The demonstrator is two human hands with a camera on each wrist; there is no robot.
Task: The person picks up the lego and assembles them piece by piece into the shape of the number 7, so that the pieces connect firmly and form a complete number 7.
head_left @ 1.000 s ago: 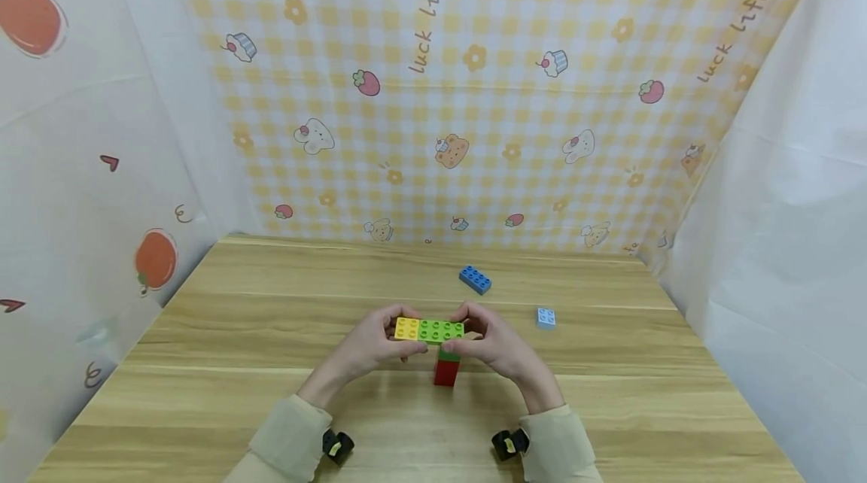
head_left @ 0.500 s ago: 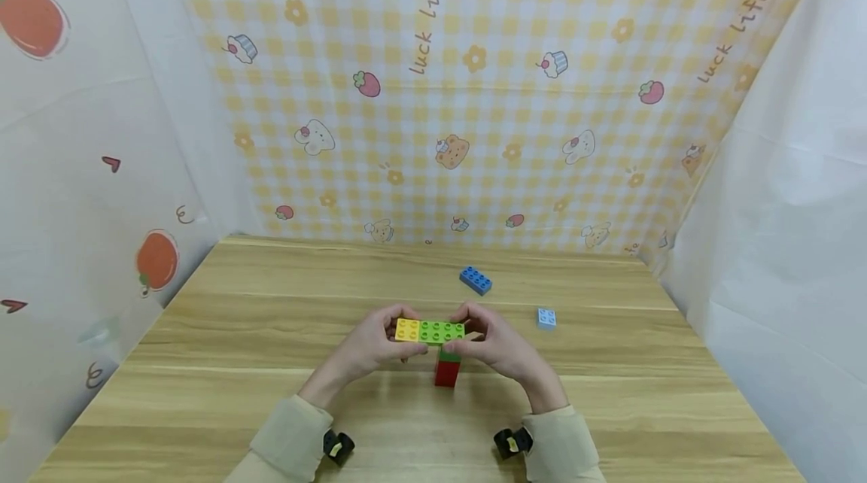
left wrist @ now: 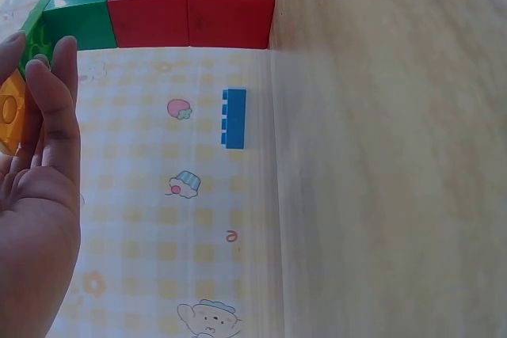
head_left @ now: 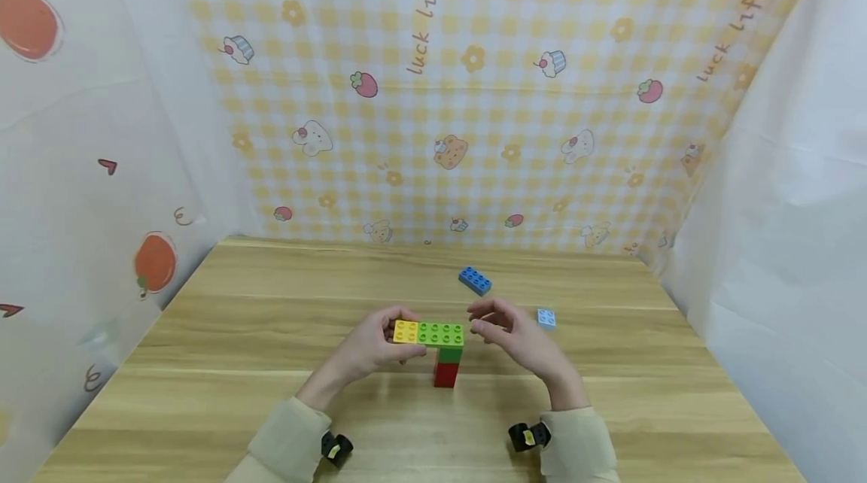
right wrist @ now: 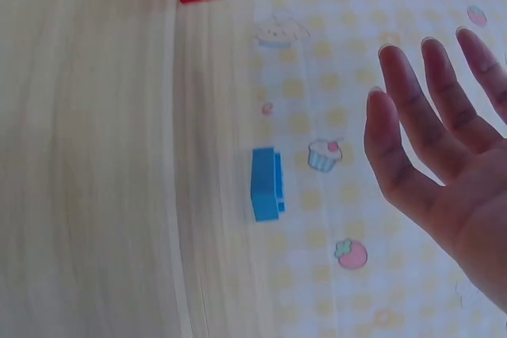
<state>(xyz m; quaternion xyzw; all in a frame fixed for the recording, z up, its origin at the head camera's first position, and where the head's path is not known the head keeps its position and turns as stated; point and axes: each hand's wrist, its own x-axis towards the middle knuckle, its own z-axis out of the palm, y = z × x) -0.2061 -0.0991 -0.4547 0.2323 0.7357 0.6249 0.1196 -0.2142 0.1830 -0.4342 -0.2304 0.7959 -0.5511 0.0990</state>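
A small tower of two red blocks and a dark green block stands upright on the table. Across its top lies a long light green brick, reaching left beyond the tower. A yellow brick sits at the left end of the light green one, off the table. My left hand pinches the yellow brick between thumb and fingers, the thumb along its near side. Just right of the tower, my right hand hovers with relaxed, spread fingers, touching nothing; its palm shows in the right wrist view.
A blue brick lies behind the tower, towards the back of the wooden table. Farther right sits a small light blue brick. A yellow checked curtain closes off the back, with pale sheets at both sides.
My right hand has let go of the light green brick and drawn away to the right. My left hand keeps its hold on the yellow brick.
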